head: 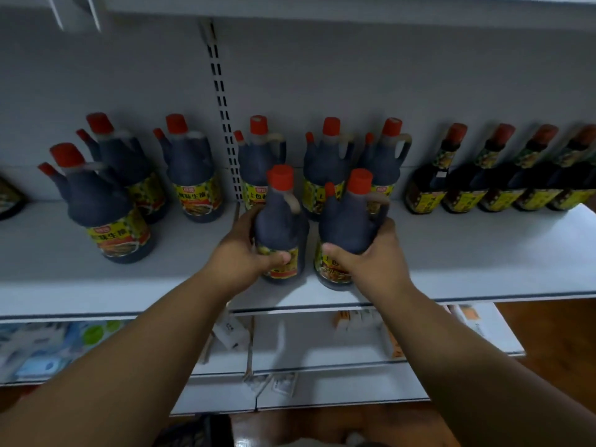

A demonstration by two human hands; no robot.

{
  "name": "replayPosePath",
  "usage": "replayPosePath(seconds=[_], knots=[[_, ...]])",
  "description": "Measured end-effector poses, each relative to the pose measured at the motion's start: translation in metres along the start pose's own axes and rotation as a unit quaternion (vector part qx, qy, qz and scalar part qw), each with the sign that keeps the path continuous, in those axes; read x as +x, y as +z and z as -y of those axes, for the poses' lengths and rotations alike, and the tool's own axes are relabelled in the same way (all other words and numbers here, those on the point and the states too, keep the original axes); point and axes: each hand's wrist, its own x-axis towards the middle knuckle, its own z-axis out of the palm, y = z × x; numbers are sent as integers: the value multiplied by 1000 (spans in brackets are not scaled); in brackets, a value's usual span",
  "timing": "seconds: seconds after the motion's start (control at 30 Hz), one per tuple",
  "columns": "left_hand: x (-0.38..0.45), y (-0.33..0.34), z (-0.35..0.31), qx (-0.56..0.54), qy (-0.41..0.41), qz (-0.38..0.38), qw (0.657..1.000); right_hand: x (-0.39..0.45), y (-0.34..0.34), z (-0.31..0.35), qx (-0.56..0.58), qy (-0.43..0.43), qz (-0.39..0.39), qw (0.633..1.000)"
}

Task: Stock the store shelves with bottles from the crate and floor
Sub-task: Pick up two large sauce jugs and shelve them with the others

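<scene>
Standing upright near the front edge of the white shelf (483, 253), two dark jug-shaped bottles with red caps are each held by one hand: the left hand (240, 253) curls round the left bottle (280, 221), thumb across its yellow label and fingers (250, 212) wrapped behind its far side, while the right hand (371, 258) grips the right bottle (350, 221), thumb pressed on the label and fingers hooked round its right side below the handle. These two bottles stand just beside each other, with a narrow gap between them. Behind them, against the back panel, three more jugs (329, 162) of the same kind form a row and block the way further back; the held pair sits directly in front of them. To the left, past the slotted upright (222, 108), stand three further jugs (106, 208), one forward and two behind it. To the right, a row of four slimmer dark bottles (490, 175) with red caps and yellow labels lines the back of the shelf, the last cut by the frame edge. Below, a lower shelf (322, 356) carries blurred packets and boxes, too indistinct to count, and price tags hang from the shelf edge. Brown floor (554, 324) shows at the right.
</scene>
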Motion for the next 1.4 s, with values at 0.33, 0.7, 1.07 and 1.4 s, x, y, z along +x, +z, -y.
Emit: replayPosePath(seconds=[0.33, 0.7, 1.07, 1.4], knots=[[2, 45, -4, 44, -34, -269, 962, 38, -5, -4, 10, -23, 91, 996], [1, 44, 8, 3, -45, -254, 966, 48, 19, -27, -9, 5, 92, 996], [16, 35, 18, -12, -31, -257, 966, 57, 21, -24, -19, 36, 106, 994], [24, 38, 23, 23, -59, -251, 966, 58, 32, -18, -65, 37, 70, 995]])
